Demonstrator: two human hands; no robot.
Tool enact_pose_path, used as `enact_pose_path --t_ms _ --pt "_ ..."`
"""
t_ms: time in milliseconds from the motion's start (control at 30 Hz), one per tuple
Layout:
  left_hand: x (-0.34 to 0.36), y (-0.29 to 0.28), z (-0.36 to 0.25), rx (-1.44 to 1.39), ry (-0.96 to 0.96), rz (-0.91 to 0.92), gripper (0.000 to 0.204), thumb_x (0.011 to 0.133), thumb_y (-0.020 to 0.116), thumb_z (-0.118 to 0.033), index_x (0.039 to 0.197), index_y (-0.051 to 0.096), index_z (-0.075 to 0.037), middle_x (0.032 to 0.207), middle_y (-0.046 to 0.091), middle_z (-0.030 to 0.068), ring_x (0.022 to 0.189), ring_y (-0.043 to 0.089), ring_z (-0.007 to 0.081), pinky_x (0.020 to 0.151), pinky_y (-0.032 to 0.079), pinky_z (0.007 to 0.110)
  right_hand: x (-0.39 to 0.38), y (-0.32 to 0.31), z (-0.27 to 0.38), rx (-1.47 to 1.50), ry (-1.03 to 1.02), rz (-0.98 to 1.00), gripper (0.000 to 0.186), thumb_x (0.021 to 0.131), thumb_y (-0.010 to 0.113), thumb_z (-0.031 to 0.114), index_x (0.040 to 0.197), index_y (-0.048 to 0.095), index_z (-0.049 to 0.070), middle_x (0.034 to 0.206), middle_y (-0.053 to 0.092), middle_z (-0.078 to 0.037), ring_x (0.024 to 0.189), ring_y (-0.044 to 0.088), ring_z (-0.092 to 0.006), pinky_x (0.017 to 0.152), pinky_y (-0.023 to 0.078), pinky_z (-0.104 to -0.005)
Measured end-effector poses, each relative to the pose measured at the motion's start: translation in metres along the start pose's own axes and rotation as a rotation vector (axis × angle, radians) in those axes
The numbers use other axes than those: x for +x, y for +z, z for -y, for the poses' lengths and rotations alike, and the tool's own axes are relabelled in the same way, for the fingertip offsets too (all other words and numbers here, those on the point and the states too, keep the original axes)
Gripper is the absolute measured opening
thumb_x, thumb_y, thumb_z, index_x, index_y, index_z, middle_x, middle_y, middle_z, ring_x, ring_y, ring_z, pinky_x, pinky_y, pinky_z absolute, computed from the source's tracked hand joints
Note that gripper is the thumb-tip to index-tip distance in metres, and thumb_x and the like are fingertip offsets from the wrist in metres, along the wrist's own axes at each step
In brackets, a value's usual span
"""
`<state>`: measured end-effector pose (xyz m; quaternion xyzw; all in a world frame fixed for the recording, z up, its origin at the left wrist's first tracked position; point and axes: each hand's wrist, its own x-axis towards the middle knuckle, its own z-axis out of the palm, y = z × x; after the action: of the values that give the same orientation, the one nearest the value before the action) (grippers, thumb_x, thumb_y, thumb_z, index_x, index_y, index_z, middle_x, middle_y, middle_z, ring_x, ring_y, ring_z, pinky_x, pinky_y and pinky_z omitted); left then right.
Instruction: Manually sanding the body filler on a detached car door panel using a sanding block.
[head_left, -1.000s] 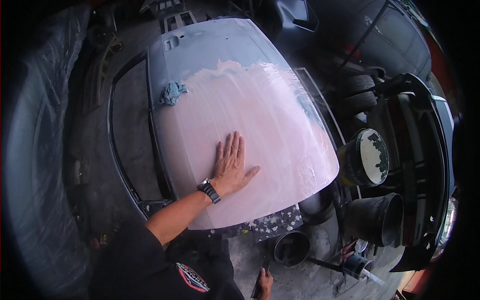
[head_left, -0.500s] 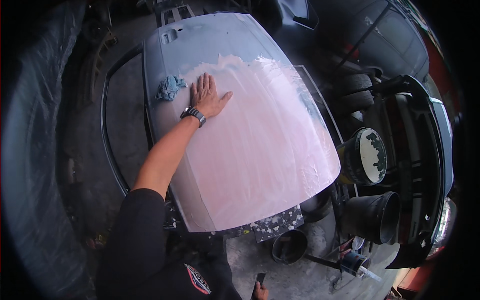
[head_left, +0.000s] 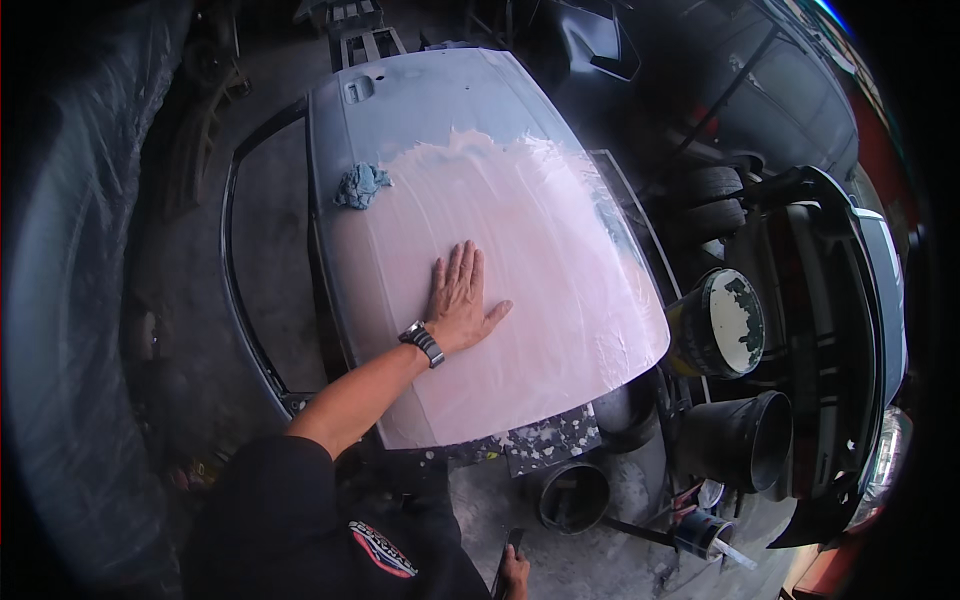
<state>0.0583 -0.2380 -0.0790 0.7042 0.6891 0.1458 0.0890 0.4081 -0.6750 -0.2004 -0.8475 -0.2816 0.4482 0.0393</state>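
Observation:
A car door [head_left: 540,330] lies flat before me, mostly coated in pale pink filler with bare grey at its far end. My left hand [head_left: 460,300], a watch [head_left: 423,343] on its wrist, rests palm down on the filler with fingers stretched out and nothing held. A crumpled blue-grey cloth [head_left: 361,186] sits on the door's far left part, apart from that hand. At the lower edge, partly cut off, my right hand [head_left: 516,575] is closed around a narrow black tool [head_left: 508,548]; its kind is not clear.
The door's window frame [head_left: 228,240] juts out to the left. Right of the door stand a bucket with a paint-smeared lid [head_left: 735,320], a black bucket [head_left: 765,440] and a small can [head_left: 703,535]. Another black bucket [head_left: 574,495] is below the near edge. Plastic sheeting [head_left: 70,300] hangs at left.
My left hand has slid across the filler toward me and a little right, away from the cloth, staying flat. My right hand still holds the black tool low in view.

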Motion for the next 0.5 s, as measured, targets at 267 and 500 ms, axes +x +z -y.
enact_pose_path --t_ms 267,500 --pt "-0.015 -0.011 0.006 -0.052 0.172 0.098 0.103 0.095 0.051 -0.061 0.157 0.009 0.01 0.167 0.007 0.027 0.156 0.002 0.0394 0.124 0.003 0.058 0.025 0.007 0.004 0.054 -0.164 -0.076 0.05 0.098 0.061 0.043 0.11 0.069 -0.005 0.09 0.073 -0.022 0.086 0.07 -0.0297 0.079 0.051 -0.0392" --pt "0.157 -0.035 0.121 0.075 -0.058 -0.022 0.101 0.096 0.044 -0.067 0.158 0.015 0.008 0.167 0.013 0.0242 0.156 0.008 0.0372 0.125 0.004 0.056 -0.038 0.03 -0.031 0.216 -0.073 -0.236 0.048 0.098 0.063 0.035 0.121 0.065 -0.008 0.098 0.073 -0.017 0.088 0.066 -0.0221 0.08 0.052 -0.0359"
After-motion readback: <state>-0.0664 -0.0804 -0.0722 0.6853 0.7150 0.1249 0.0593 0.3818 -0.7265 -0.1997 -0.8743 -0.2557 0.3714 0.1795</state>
